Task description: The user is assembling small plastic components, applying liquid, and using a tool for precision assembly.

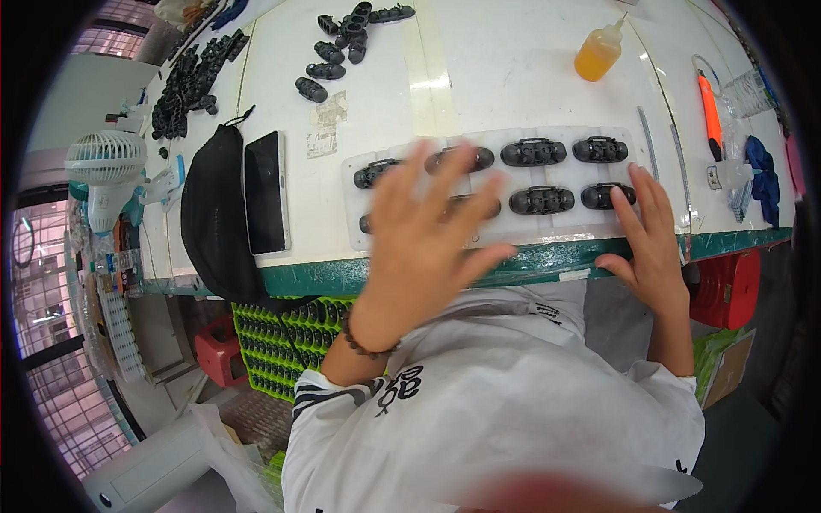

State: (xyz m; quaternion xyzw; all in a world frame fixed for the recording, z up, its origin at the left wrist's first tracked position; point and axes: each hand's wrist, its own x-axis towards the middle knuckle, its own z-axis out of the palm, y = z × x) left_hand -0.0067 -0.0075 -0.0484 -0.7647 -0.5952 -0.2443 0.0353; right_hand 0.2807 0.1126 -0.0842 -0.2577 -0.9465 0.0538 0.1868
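Observation:
A white, slightly see-through tray [560, 224] lies along the near edge of the table, with small black oblong parts with rounded ends [534, 152] set in it in two rows. Over its left half hovers my left hand [419, 235], fingers spread and smeared by motion, with nothing visible in it. It hides some of the parts beneath. At the tray's right end, my right hand [650, 248] has its fingers stretched out. One fingertip rests at or just above the near-row black part [607, 196]; whether it touches cannot be made out.
Loose black parts [325, 71] and a larger heap [192, 85] lie farther back. A squeeze bottle of amber liquid [599, 56] stands beyond the tray. Leftward are a phone or tablet [267, 192], a black pouch [218, 205] and a fan [107, 158]. An orange-handled tool [709, 111] lies right.

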